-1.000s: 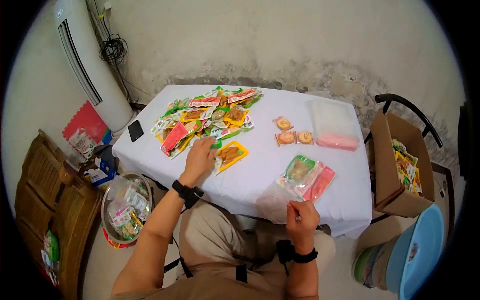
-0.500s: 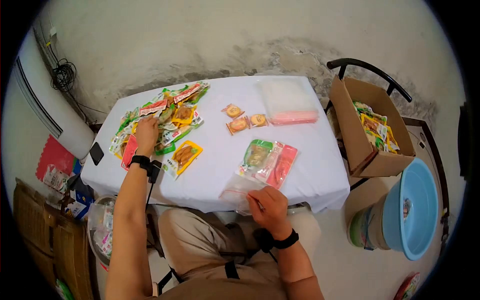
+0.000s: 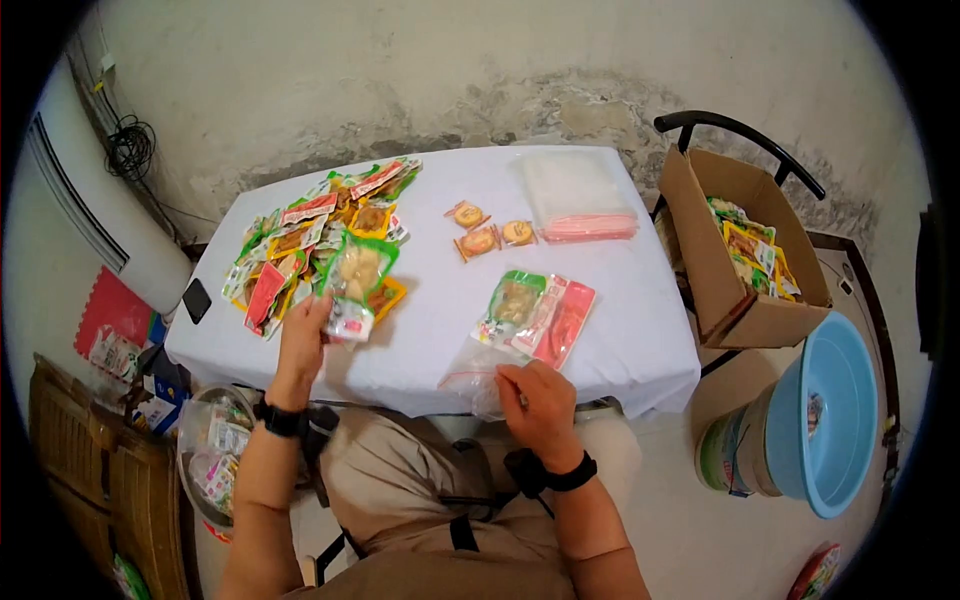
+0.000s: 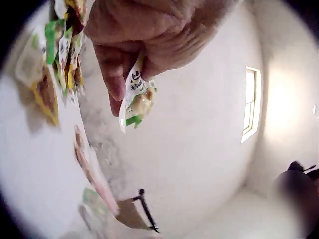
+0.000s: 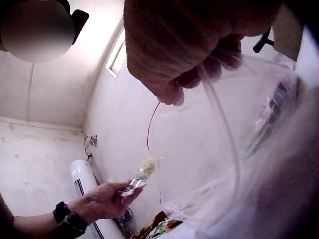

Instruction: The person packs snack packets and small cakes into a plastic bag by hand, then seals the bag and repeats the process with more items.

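Note:
My left hand [image 3: 305,335] pinches the white lower end of a green-edged snack packet [image 3: 360,268] with pale food behind its clear window. The packet is raised above the near left of the table, and in the left wrist view thumb and fingers grip it [image 4: 139,102]. A yellow packet [image 3: 388,297] on the cloth is partly hidden behind it. My right hand [image 3: 540,400] pinches the mouth of a clear plastic bag [image 3: 470,375] at the table's near edge. Inside the bag lie a green packet [image 3: 516,302] and a red-and-white packet [image 3: 566,320].
A heap of mixed snack packets [image 3: 290,238] covers the table's left side, near a black phone [image 3: 197,300]. Three wrapped biscuits [image 3: 478,241] lie mid-table beside stacked clear bags [image 3: 580,190]. To the right are a cardboard box [image 3: 710,240] of packets and a blue basin [image 3: 850,420].
The view turned right. My left hand went to the heap, took the green-edged packet and drew it back toward me. My right hand keeps hold of the bag.

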Motion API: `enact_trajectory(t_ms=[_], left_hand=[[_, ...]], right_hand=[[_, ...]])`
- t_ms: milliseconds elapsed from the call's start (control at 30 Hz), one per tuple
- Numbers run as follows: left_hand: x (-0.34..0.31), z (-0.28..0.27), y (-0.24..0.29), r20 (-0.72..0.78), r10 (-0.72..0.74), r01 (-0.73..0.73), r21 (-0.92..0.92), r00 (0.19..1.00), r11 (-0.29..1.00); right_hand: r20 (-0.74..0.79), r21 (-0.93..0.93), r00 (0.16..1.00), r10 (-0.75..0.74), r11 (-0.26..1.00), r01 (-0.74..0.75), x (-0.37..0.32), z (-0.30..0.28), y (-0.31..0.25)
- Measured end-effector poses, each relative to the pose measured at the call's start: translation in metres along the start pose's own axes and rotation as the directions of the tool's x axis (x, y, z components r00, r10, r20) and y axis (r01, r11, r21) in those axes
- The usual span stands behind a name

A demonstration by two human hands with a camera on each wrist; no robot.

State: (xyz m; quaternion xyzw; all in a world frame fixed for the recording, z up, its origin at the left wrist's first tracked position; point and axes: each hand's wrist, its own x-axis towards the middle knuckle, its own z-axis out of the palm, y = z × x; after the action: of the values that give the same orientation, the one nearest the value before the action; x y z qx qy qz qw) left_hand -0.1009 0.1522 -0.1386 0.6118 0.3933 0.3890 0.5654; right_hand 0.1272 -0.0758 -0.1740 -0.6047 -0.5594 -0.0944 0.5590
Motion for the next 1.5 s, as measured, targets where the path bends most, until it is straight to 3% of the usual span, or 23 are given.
enact_trajectory(t_ms=[100,167,233,267,333,500,700,767,833,1067,1167,1267,1333,1367,1433,1500], left_hand=[[-0.061,0.012,0.005,0.25,-0.076,0.15,-0.29,0.965,0.945],[-0.098,0.013,-0.008,0.426,-0.167,0.327,-0.338,0.889,0.882],[-0.128,0.025,-0.014,0.439,-0.321,0.407,-0.116,0.839,0.906],[-0.137,0.034,-0.015,0.433,-0.323,0.409,-0.118,0.841,0.905],[-0.149,0.052,-0.015,0.517,-0.428,0.555,-0.113,0.741,0.824],[-0.139,0.082,-0.012,0.519,-0.412,0.568,-0.184,0.749,0.802],[-0.101,0.131,-0.031,0.517,-0.273,0.432,-0.215,0.811,0.876],[-0.088,0.149,-0.025,0.516,-0.284,0.458,-0.248,0.808,0.854],[-0.07,0.16,-0.039,0.569,-0.191,0.43,-0.322,0.8,0.843],[-0.045,0.195,-0.042,0.443,-0.267,0.47,-0.451,0.856,0.759],[-0.042,0.197,-0.035,0.428,-0.298,0.442,-0.289,0.853,0.849],[-0.051,0.205,-0.035,0.369,-0.239,0.385,-0.398,0.898,0.833],[-0.064,0.202,-0.048,0.377,-0.09,0.322,-0.617,0.922,0.718],[-0.067,0.197,-0.053,0.346,-0.088,0.3,-0.626,0.934,0.72],[-0.074,0.192,-0.06,0.515,-0.046,0.336,-0.485,0.856,0.807],[-0.082,0.193,-0.053,0.505,0.0,0.302,-0.516,0.863,0.801]], right_hand=[[-0.04,0.006,0.999,-0.013,1.0,0.014,0.0,0.001,0.002],[-0.045,0.024,0.999,0.028,0.999,-0.027,0.0,0.0,-0.001],[-0.037,0.02,0.999,0.018,1.0,-0.017,0.0,0.0,-0.002],[-0.032,0.011,0.999,0.007,1.0,-0.007,0.0,0.0,-0.003],[-0.034,0.03,0.999,0.022,0.999,-0.021,0.001,-0.002,-0.005],[-0.047,0.065,0.999,-0.018,0.998,0.021,0.0,-0.004,-0.002],[-0.007,0.056,0.999,-0.049,0.997,0.049,-0.002,-0.007,-0.003],[-0.009,0.031,1.0,-0.026,0.999,0.027,-0.005,-0.005,-0.001],[-0.013,0.039,0.999,-0.05,0.998,0.05,-0.005,-0.004,0.001],[-0.038,0.034,0.992,-0.125,0.991,0.126,-0.004,-0.005,-0.001],[-0.015,0.012,0.992,-0.124,0.992,0.124,-0.003,-0.007,-0.002],[-0.007,0.085,0.992,-0.13,0.988,0.13,0.001,-0.009,-0.002],[0.004,0.114,0.994,-0.108,0.988,0.107,0.002,-0.008,-0.006],[-0.002,0.099,0.998,-0.067,0.993,0.067,0.001,-0.008,-0.005],[-0.002,0.101,0.996,-0.088,0.991,0.088,0.0,-0.006,-0.004],[-0.011,0.069,0.995,-0.095,0.993,0.096,0.0,-0.007,-0.006]])
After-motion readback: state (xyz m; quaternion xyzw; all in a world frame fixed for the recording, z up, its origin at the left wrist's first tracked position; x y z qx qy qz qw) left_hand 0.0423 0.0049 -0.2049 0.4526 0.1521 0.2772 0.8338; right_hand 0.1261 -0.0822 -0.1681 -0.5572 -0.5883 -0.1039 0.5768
